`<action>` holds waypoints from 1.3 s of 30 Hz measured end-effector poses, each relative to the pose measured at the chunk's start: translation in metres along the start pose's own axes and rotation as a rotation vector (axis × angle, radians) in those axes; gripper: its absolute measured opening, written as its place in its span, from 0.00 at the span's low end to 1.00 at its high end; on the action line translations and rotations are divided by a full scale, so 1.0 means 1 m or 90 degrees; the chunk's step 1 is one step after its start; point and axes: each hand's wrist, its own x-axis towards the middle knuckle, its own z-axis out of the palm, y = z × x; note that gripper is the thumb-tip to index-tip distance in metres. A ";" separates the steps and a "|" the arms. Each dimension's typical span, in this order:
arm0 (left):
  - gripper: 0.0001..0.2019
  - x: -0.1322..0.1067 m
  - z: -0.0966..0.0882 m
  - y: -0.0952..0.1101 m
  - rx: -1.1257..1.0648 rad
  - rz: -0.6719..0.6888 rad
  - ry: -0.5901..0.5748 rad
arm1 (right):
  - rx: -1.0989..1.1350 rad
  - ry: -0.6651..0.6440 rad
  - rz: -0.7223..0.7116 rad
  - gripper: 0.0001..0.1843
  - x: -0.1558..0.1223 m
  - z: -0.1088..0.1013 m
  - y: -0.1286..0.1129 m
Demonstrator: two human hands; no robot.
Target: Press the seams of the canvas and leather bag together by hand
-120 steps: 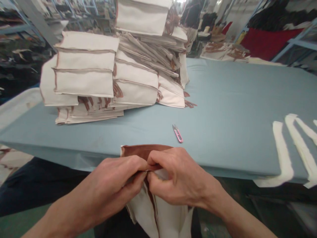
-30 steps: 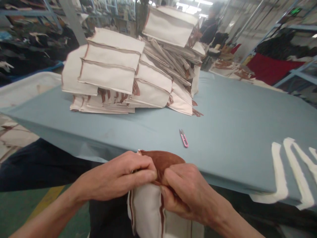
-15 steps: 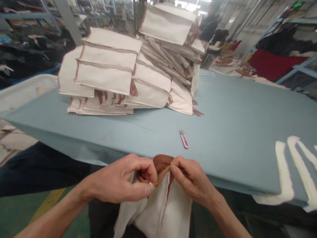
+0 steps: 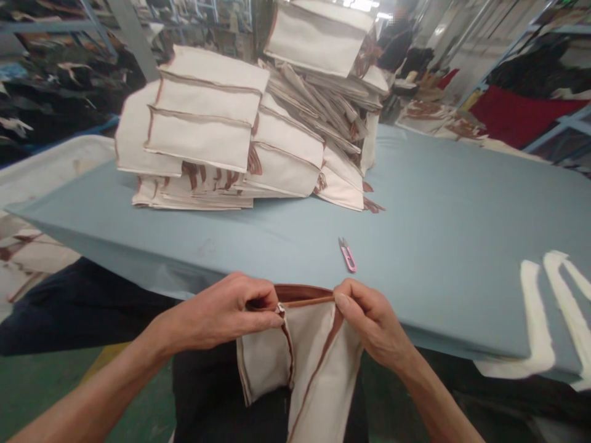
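Observation:
A cream fabric bag [image 4: 309, 344] with brown trim hangs between my two hands in front of the table edge, over my lap. My left hand [image 4: 226, 314] pinches its top rim at a seam, thumb against curled fingers. On the other side, my right hand [image 4: 372, 317] grips the same rim between thumb and forefinger. The brown-edged opening is stretched nearly straight between them, and the brown inside shows a little. Pink thread snips [image 4: 348, 255] lie on the table beyond my right hand.
The table [image 4: 443, 246] has a blue-grey cover. Stacks of cream fabric pieces with brown edges [image 4: 198, 135] stand at the back left. White cloth strips [image 4: 538, 320] lie at the right edge. A white bin [image 4: 60, 163] is at the left. Red cloth [image 4: 521, 117] hangs behind.
My hands have moved apart and slightly up, pulling the bag's rim from bunched to nearly straight. The view has shifted slightly; the snips have stayed on the table.

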 end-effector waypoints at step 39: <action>0.09 -0.011 -0.009 0.043 0.242 0.190 0.081 | -0.095 -0.127 -0.209 0.13 0.027 0.020 -0.049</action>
